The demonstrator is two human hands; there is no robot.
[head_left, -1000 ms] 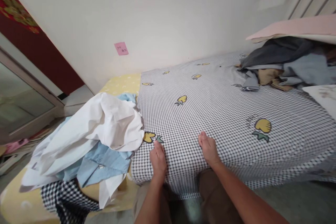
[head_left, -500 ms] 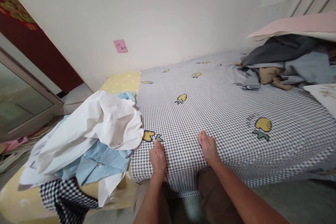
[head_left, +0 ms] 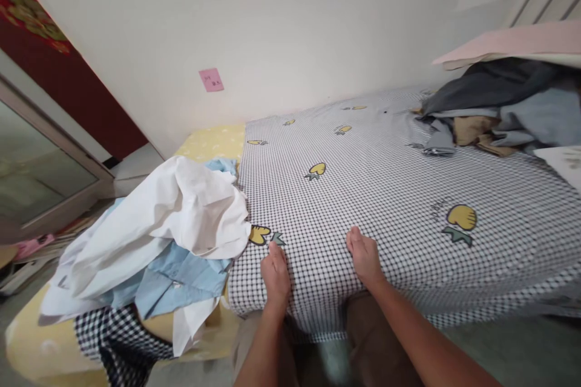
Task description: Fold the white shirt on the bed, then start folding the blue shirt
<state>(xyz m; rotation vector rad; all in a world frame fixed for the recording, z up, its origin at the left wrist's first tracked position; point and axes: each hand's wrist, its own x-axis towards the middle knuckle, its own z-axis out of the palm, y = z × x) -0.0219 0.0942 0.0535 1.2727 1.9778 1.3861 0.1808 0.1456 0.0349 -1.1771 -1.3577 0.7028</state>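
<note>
My left hand (head_left: 276, 275) is closed in a loose fist, thumb side up, on the front part of the checked bed sheet (head_left: 372, 187). About a forearm's width to its right, my right hand (head_left: 365, 257) rests the same way, fingers curled in. Nothing shows in either hand. The sheet is black and white with yellow carrot prints. Left of my left hand lies a heap of clothes: a white garment (head_left: 200, 205) on top, a light blue shirt (head_left: 181, 278) under it, and a black-and-white checked cloth (head_left: 118, 335) hanging over the bed's edge.
Dark and grey clothes (head_left: 494, 91) are piled at the right, with a pink sheet-like item (head_left: 512, 45) above them. A yellow bed cover (head_left: 213, 136) shows at the left. Behind the bed is a white wall with a pink note (head_left: 211, 80). A glass-panelled door (head_left: 40, 163) stands at far left.
The view has shifted slightly, so things appear a little further right. Both hands stay closed in the same place on the sheet.
</note>
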